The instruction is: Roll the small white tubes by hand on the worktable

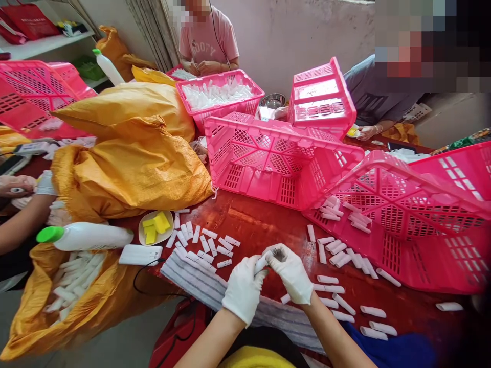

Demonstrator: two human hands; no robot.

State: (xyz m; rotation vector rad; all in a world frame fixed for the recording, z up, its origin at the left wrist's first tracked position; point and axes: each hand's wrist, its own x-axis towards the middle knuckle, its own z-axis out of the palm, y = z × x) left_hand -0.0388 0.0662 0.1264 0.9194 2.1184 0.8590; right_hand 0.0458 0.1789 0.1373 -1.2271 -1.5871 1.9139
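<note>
In white gloves, my hands meet over the near part of the table. My left hand (242,292) is closed around a short white tube (261,264), whose near side shows between the fingers. The fingers of my right hand (290,275), dark-stained at the tips, pinch the tube's upper end. Left of them, several white tubes with small dark marks (212,246) lie on the red table and a striped towel (195,280). To the right, more white tubes (339,255) lie scattered, some spilling from a tipped pink basket (391,245).
A second pink basket (264,186) lies on its side ahead. At left are a dish (171,240) of yellow sponge pieces (155,226), a white bottle (94,236), a white power bank (140,254) and orange sacks (130,168). Other people sit across and at both sides.
</note>
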